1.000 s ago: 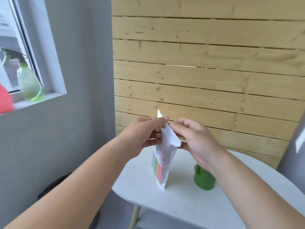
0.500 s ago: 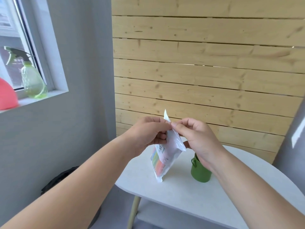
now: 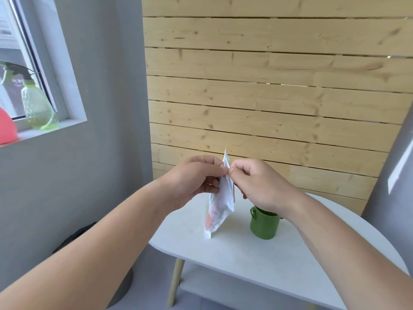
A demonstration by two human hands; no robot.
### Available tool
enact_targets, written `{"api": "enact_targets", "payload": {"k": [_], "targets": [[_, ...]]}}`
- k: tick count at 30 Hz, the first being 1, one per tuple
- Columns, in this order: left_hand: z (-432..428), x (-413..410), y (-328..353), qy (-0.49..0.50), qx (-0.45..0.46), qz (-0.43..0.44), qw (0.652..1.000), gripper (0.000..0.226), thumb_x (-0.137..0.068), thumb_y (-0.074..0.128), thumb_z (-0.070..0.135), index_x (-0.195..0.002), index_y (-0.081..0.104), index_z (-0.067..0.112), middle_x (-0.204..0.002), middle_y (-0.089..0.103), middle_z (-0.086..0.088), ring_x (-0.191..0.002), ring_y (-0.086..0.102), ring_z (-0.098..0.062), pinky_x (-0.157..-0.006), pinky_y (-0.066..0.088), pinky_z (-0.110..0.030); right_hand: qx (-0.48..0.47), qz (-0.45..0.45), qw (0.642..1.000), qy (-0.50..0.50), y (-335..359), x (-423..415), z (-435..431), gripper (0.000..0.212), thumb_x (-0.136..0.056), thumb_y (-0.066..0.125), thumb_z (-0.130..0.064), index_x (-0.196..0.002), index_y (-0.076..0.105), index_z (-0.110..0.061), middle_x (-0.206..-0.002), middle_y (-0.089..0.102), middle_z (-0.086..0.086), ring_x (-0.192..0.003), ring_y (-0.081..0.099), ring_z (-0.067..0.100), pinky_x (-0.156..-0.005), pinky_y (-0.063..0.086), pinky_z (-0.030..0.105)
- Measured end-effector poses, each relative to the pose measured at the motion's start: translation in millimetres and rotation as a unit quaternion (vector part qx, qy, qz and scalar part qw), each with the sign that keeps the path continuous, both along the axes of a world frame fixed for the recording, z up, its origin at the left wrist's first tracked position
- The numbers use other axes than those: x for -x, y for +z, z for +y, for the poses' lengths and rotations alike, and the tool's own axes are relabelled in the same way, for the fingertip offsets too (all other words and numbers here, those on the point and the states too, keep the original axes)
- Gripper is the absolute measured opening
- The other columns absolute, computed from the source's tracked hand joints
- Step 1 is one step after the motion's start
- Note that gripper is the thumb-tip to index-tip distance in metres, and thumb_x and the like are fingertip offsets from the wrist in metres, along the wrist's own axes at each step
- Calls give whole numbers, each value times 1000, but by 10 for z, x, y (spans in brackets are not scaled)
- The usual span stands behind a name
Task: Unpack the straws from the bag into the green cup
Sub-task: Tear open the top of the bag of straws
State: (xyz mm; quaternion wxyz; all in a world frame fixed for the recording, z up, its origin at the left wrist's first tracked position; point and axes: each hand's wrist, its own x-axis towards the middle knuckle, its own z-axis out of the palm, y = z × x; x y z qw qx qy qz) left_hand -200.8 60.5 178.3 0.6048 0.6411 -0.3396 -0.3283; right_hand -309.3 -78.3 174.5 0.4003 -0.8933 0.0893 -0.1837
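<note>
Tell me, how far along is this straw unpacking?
Barely begun. Done: nothing yet; the green cup on the white table has nothing sticking out. In hand: the left hand and the right hand both pinch the top edge of the bag, apparently to pull it open; the coloured straws show through it, inside. Left: open the bag, take the straws out and stand them in the cup.

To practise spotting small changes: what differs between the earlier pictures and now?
The right hand curled its fingers in tighter. It and the left hand now pinch the bag at its top, thumb to thumb. Nothing was let go. Unchanged: bag held over the table, straws inside, cup standing.
</note>
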Motion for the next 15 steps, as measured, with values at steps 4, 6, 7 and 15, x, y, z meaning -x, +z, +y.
{"api": "enact_targets", "payload": {"k": [4,6,7,15], "targets": [[4,-58,-20,0,15,-4,1000,31,-102,57,0,-74,58,12,-65,63,4,-58,56,-9,-66,51,-23,-61,-48,997,15,-58,-84,12,29,-89,50,-22,-61,44,-16,-62,36,4,-62,33,20,-62,33,37],[-7,-90,-40,8,17,-16,1000,31,-101,57,1,-73,57,13,-65,62,4,-58,54,-9,-66,51,-23,-81,-70,994,16,-118,-139,21,29,-85,50,-26,-62,45,-10,-60,38,4,-61,34,19,-61,33,37],[-14,-100,-52,11,18,-21,1000,31,-101,58,1,-73,56,13,-65,62,4,-59,54,-10,-66,51,-22,-90,-79,993,16,-144,-160,19,29,-84,50,-27,-63,46,-7,-59,39,4,-60,35,19,-60,33,37],[-133,-119,-141,49,32,-35,998,37,-99,54,-3,-66,54,12,-62,56,1,-58,52,-12,-63,50,-22,-151,-120,981,-1,-263,-253,-50,32,-85,51,-13,-54,48,-21,-55,50,0,-55,47,14,-53,45,20]]}}
